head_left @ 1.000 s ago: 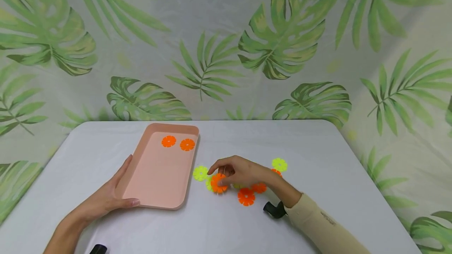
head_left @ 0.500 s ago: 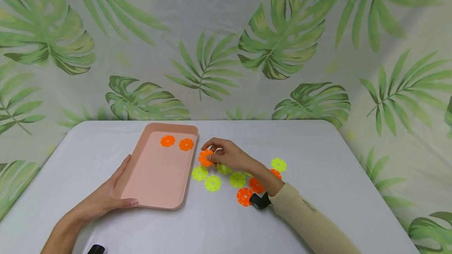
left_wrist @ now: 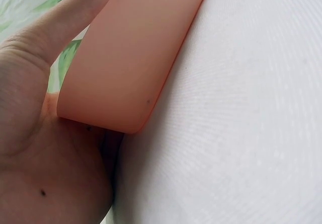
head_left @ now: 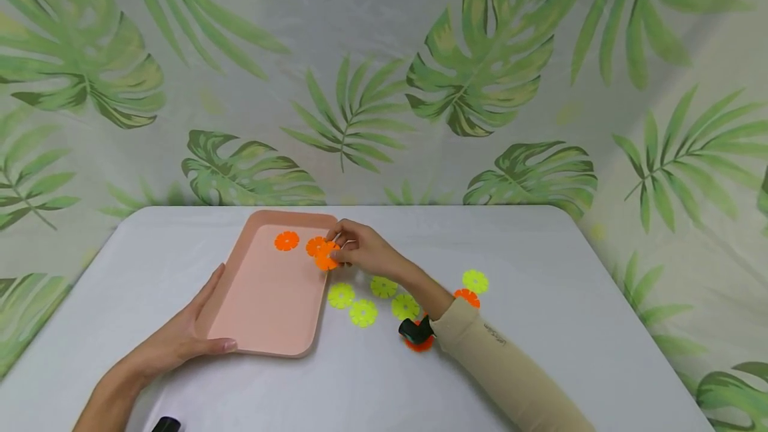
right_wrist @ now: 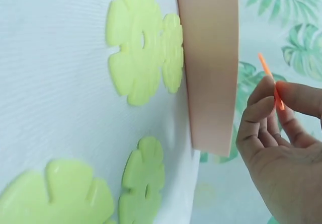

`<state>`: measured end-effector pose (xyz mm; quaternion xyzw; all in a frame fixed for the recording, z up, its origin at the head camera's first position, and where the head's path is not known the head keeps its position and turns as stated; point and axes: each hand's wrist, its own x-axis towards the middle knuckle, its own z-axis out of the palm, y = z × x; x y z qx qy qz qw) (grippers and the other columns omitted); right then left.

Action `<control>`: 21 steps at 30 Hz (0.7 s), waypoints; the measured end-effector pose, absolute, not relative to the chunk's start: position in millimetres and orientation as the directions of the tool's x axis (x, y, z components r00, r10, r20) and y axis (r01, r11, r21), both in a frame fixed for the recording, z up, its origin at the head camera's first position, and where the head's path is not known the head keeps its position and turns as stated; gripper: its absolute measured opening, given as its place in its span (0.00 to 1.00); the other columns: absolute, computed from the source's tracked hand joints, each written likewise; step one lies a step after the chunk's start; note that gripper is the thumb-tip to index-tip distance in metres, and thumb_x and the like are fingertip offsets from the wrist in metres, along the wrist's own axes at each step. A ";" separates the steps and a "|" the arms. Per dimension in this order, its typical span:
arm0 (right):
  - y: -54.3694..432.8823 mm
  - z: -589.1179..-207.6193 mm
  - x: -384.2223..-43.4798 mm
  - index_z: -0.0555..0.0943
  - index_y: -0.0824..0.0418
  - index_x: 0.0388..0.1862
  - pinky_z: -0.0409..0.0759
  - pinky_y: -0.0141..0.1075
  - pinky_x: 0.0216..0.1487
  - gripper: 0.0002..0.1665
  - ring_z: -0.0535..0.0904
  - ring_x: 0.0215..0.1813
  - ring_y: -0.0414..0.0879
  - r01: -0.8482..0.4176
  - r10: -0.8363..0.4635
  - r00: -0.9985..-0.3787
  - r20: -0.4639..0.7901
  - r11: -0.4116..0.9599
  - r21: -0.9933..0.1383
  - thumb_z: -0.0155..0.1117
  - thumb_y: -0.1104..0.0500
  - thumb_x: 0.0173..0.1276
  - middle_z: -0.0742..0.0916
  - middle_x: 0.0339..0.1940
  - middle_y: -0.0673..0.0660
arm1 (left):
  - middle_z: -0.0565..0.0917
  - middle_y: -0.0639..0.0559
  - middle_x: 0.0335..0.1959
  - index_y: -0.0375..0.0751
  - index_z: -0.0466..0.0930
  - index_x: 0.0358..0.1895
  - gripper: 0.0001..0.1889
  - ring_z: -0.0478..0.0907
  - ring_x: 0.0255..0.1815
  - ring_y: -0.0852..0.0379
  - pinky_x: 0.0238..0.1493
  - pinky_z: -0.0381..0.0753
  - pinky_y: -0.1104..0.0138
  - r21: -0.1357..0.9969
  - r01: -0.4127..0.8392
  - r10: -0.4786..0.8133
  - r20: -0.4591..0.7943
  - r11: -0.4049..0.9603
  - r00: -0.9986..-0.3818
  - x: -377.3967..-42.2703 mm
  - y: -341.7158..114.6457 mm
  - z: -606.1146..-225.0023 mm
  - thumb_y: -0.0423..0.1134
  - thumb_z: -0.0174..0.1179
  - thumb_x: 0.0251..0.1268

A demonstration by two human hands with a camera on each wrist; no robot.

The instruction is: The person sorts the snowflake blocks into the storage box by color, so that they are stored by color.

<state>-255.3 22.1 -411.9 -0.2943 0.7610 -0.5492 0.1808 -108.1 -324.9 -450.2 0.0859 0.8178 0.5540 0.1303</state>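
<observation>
My right hand (head_left: 375, 252) pinches an orange flower-shaped plastic disc (head_left: 326, 257) between thumb and fingers, above the right rim of the pink tray (head_left: 264, 312). Seen from the right wrist, the held disc (right_wrist: 272, 80) is edge-on and higher than the tray wall (right_wrist: 211, 68). Inside the tray's far end lie two more orange discs, one alone (head_left: 287, 241) and one (head_left: 315, 245) partly covered by the held disc in the head view. My left hand (head_left: 174, 342) grips the tray's near left corner, thumb along the near side and fingers along the left side.
Right of the tray, several yellow-green discs (head_left: 363, 313) lie on the white table (head_left: 372, 385). Farther right are an orange disc (head_left: 467, 297) and a yellow-green one (head_left: 476, 281). A black wrist device (head_left: 416, 331) partly hides another orange disc (head_left: 419, 345). Leaf-patterned cloth (head_left: 360, 85) hangs behind.
My right hand has carried the orange disc from among the loose discs up and left to the tray's right rim. The left hand and tray stay where they were.
</observation>
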 end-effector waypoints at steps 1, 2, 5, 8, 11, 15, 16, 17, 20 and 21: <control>19.9 -411.9 -255.8 0.77 0.68 0.57 0.85 0.54 0.47 0.15 0.83 0.39 0.63 -0.240 -0.639 -0.768 0.047 0.219 -0.946 0.64 0.70 0.73 0.83 0.44 0.62 | 0.31 0.51 0.88 0.69 0.30 0.85 0.64 0.32 0.84 0.39 0.79 0.39 0.74 0.928 0.005 0.289 -0.112 0.373 -0.951 -108.0 -324.7 -450.6 0.35 0.72 0.60; 17.6 -411.8 -256.2 0.77 0.68 0.57 0.86 0.53 0.48 0.15 0.83 0.38 0.59 -0.234 -0.632 -0.773 0.047 0.216 -0.948 0.64 0.70 0.73 0.83 0.45 0.62 | 0.31 0.51 0.88 0.70 0.30 0.85 0.64 0.33 0.84 0.40 0.73 0.42 0.83 0.927 0.013 0.293 -0.105 0.376 -0.950 -108.0 -324.5 -451.0 0.35 0.72 0.60; 10.4 -411.0 -257.0 0.76 0.70 0.57 0.88 0.53 0.49 0.16 0.85 0.38 0.50 -0.211 -0.616 -0.786 0.050 0.192 -0.958 0.64 0.72 0.73 0.83 0.47 0.64 | 0.32 0.51 0.89 0.72 0.30 0.85 0.63 0.35 0.85 0.44 0.57 0.48 0.93 0.923 0.035 0.304 -0.090 0.382 -0.948 -107.9 -324.3 -452.2 0.35 0.71 0.61; 2.0 -409.0 -258.6 0.76 0.71 0.58 0.88 0.53 0.50 0.17 0.88 0.39 0.54 -0.191 -0.608 -0.792 0.057 0.158 -0.969 0.63 0.73 0.72 0.82 0.46 0.63 | 0.32 0.51 0.89 0.75 0.31 0.84 0.63 0.35 0.85 0.47 0.57 0.48 0.93 0.922 0.043 0.307 -0.084 0.386 -0.948 -108.2 -324.3 -452.6 0.35 0.71 0.61; -7.9 -407.0 -262.2 0.76 0.71 0.59 0.87 0.55 0.51 0.17 0.90 0.40 0.57 -0.170 -0.603 -0.796 0.061 0.126 -0.977 0.63 0.73 0.72 0.81 0.44 0.61 | 0.31 0.51 0.89 0.73 0.30 0.84 0.63 0.34 0.85 0.44 0.57 0.47 0.93 0.921 0.038 0.305 -0.088 0.387 -0.948 -108.6 -324.2 -452.8 0.35 0.72 0.61; -22.0 -405.9 -267.5 0.76 0.70 0.59 0.89 0.48 0.48 0.18 0.90 0.36 0.48 -0.153 -0.597 -0.801 0.049 0.126 -0.980 0.63 0.73 0.72 0.81 0.43 0.57 | 0.31 0.51 0.88 0.69 0.29 0.85 0.63 0.34 0.85 0.43 0.57 0.47 0.93 0.921 0.036 0.302 -0.091 0.388 -0.949 -107.8 -324.9 -453.5 0.36 0.71 0.61; -25.7 -406.1 -268.8 0.76 0.70 0.59 0.90 0.45 0.46 0.18 0.89 0.36 0.46 -0.150 -0.594 -0.803 0.044 0.131 -0.980 0.64 0.73 0.72 0.81 0.42 0.57 | 0.31 0.51 0.88 0.69 0.29 0.85 0.63 0.34 0.85 0.51 0.57 0.47 0.93 0.919 0.033 0.298 -0.094 0.393 -0.950 -107.4 -325.1 -453.7 0.36 0.71 0.61; -29.1 -406.2 -269.8 0.76 0.70 0.59 0.90 0.42 0.44 0.18 0.89 0.35 0.44 -0.150 -0.591 -0.806 0.041 0.137 -0.979 0.64 0.73 0.72 0.81 0.42 0.56 | 0.31 0.51 0.88 0.69 0.29 0.85 0.63 0.34 0.85 0.59 0.57 0.47 0.93 0.919 0.031 0.296 -0.095 0.394 -0.950 -107.3 -325.1 -453.9 0.36 0.71 0.61; -39.4 -406.4 -272.4 0.77 0.70 0.59 0.90 0.43 0.44 0.18 0.86 0.34 0.42 -0.158 -0.576 -0.817 0.039 0.159 -0.975 0.65 0.73 0.71 0.81 0.42 0.57 | 0.31 0.51 0.88 0.69 0.29 0.85 0.63 0.35 0.85 0.59 0.57 0.46 0.93 0.916 0.034 0.294 -0.093 0.400 -0.951 -107.4 -325.5 -453.1 0.36 0.71 0.61; -42.4 -406.6 -273.3 0.77 0.70 0.58 0.90 0.45 0.45 0.19 0.86 0.34 0.43 -0.160 -0.570 -0.820 0.039 0.163 -0.973 0.65 0.73 0.70 0.82 0.42 0.58 | 0.31 0.51 0.89 0.69 0.29 0.85 0.63 0.35 0.85 0.58 0.57 0.46 0.93 0.914 0.033 0.293 -0.094 0.403 -0.952 -107.7 -325.5 -452.8 0.36 0.71 0.61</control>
